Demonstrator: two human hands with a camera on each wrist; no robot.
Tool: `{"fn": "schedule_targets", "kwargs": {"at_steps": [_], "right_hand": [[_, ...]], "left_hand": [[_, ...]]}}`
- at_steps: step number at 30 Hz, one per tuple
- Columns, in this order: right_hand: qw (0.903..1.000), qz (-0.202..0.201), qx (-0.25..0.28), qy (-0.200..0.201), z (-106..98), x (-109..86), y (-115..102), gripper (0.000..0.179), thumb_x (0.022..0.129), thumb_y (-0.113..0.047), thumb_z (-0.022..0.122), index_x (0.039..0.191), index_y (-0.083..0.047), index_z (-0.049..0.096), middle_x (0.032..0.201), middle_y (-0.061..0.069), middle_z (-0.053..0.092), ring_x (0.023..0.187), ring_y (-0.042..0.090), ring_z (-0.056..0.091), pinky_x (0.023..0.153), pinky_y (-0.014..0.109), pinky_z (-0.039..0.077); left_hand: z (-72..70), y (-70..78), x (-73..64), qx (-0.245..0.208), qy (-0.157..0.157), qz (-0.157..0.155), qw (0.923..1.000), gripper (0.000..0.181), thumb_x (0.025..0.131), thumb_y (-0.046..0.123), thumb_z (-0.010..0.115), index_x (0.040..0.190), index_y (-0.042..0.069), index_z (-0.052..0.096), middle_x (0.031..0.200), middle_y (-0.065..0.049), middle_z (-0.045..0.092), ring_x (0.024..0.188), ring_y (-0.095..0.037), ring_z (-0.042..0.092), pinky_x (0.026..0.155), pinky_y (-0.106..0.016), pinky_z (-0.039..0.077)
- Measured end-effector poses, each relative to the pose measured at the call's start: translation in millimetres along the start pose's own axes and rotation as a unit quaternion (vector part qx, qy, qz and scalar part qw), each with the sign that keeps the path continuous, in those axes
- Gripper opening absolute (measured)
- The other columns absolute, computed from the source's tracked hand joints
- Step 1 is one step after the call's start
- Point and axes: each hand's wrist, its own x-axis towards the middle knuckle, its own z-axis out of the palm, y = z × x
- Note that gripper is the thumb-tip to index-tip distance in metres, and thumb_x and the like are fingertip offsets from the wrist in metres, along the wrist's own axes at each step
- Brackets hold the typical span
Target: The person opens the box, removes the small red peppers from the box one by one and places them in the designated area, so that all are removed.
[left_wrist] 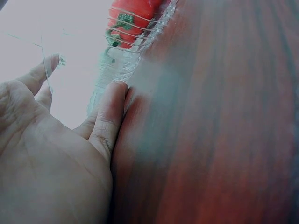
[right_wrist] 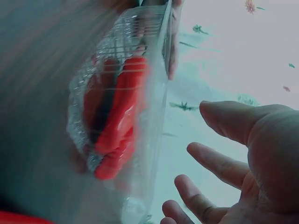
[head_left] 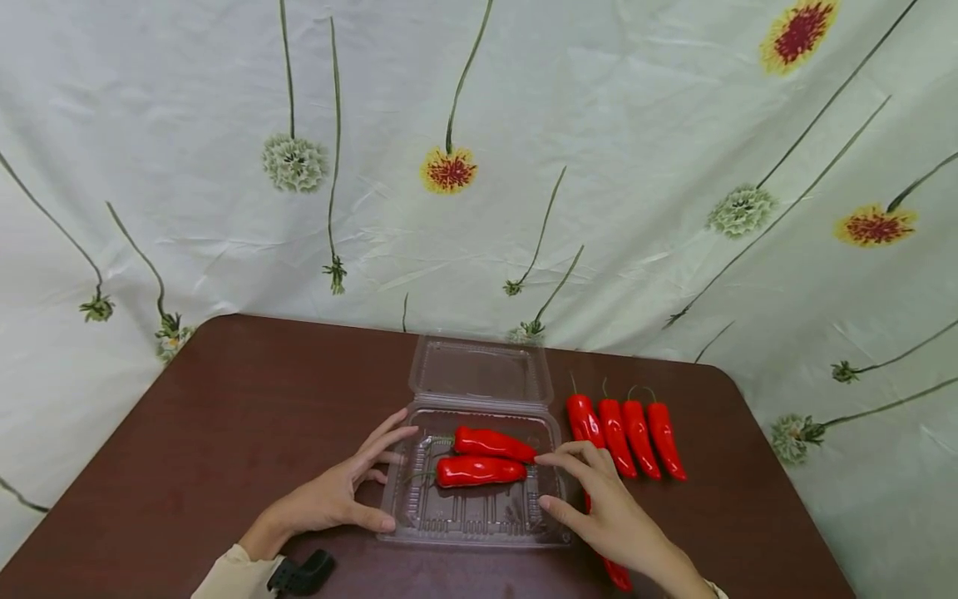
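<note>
A clear plastic clamshell box (head_left: 456, 526) lies with its lid folded back, and two red peppers (head_left: 481, 472) lie side by side in its base. The left hand (head_left: 337, 492) spans the box's left side, fingers spread, thumb by the front corner. In the left wrist view its fingertips rest along the clear wall. Over the box's right rim hovers the right hand (head_left: 604, 506), fingers loosely bent. The right wrist view shows a gap between its fingertips and the box (right_wrist: 159, 140), with nothing held. Another red pepper (head_left: 617, 574) is partly hidden beneath the right hand.
Several more red peppers (head_left: 638, 437) lie in a row on the brown table (head_left: 284, 399), right of the box. The transparent lid (head_left: 479, 372) reaches toward the table's back edge. A flower-patterned cloth (head_left: 389, 216) hangs behind. A black wristband (head_left: 303, 574) circles the left wrist.
</note>
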Motion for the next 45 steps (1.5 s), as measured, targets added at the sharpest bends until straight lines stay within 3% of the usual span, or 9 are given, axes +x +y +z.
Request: {"fn": "schedule_targets", "kwargs": {"at_steps": [11,18,23,26,31,34,39,45], "right_hand": [[0.9944,-0.074,-0.03,-0.069,-17,23.4,-21,0.044,0.093,-0.033,0.073,0.134,-0.025,0.06,0.137,0.002,0.053,0.128,0.022,0.046,0.098,0.051,0.048],[0.991,-0.082,-0.011,-0.105,-25,49.7,-37,0.048,0.092,-0.031,0.073,0.136,-0.02,0.06,0.138,-0.004,0.056,0.128,0.02,0.047,0.1,0.05,0.046],[0.9865,-0.101,-0.003,-0.129,-14,67.2,-42,0.044,0.093,-0.027,0.073,0.134,-0.016,0.061,0.135,-0.002,0.062,0.126,0.021,0.053,0.104,0.049,0.043],[0.9828,-0.108,0.004,-0.149,-4,73.8,-42,0.042,0.094,-0.025,0.072,0.132,-0.013,0.062,0.132,0.0,0.064,0.124,0.023,0.057,0.104,0.048,0.044],[0.9786,-0.089,0.016,-0.185,9,77.3,-43,0.041,0.092,-0.024,0.074,0.131,-0.013,0.063,0.13,0.002,0.065,0.114,0.025,0.061,0.096,0.041,0.049],[0.9769,-0.08,-0.002,-0.198,15,78.3,-44,0.041,0.092,-0.027,0.074,0.13,-0.014,0.064,0.13,0.001,0.064,0.113,0.023,0.058,0.096,0.038,0.046],[0.9737,-0.079,-0.033,-0.211,27,79.9,-46,0.04,0.092,-0.027,0.074,0.129,-0.015,0.065,0.134,0.003,0.061,0.12,0.022,0.052,0.097,0.035,0.045],[0.9707,-0.073,-0.045,-0.225,34,82.5,-50,0.044,0.091,-0.029,0.074,0.132,-0.017,0.063,0.136,0.003,0.059,0.12,0.023,0.052,0.096,0.032,0.046]], "left_hand": [[-0.2,-0.9,-0.5,0.004,-0.002,0.012,0.9999,0.099,0.085,0.003,0.076,0.162,0.015,0.014,0.169,0.001,-0.012,0.136,-0.017,0.042,0.098,-0.033,0.043],[-0.2,2.7,-0.7,-0.006,0.003,-0.007,1.0,0.1,0.085,0.004,0.077,0.162,0.018,0.014,0.169,0.004,-0.012,0.138,-0.025,0.041,0.099,-0.032,0.043],[0.1,4.8,-1.8,-0.013,0.004,-0.019,0.9997,0.1,0.085,0.005,0.077,0.162,0.019,0.014,0.169,0.004,-0.011,0.137,-0.024,0.04,0.1,-0.032,0.043],[0.0,3.8,-1.7,-0.005,0.005,-0.01,0.9999,0.1,0.085,0.006,0.078,0.162,0.017,0.015,0.169,0.002,-0.011,0.136,-0.025,0.041,0.099,-0.032,0.043],[-0.8,2.4,-0.4,0.006,0.004,0.001,1.0,0.099,0.085,0.005,0.077,0.162,0.017,0.015,0.169,0.001,-0.012,0.136,-0.029,0.04,0.099,-0.032,0.043],[-1.3,2.7,-0.3,0.003,0.002,0.001,1.0,0.098,0.086,0.004,0.076,0.162,0.017,0.015,0.169,0.0,-0.012,0.137,-0.03,0.04,0.099,-0.031,0.043],[-0.5,2.7,-0.6,-0.015,0.003,-0.015,0.9998,0.098,0.087,0.003,0.075,0.162,0.019,0.014,0.168,0.007,-0.012,0.137,-0.02,0.039,0.101,-0.031,0.042],[-0.8,0.6,-2.3,-0.011,0.002,-0.014,0.9998,0.098,0.087,0.005,0.075,0.162,0.017,0.014,0.169,0.004,-0.013,0.137,-0.03,0.039,0.1,-0.032,0.043]]}}
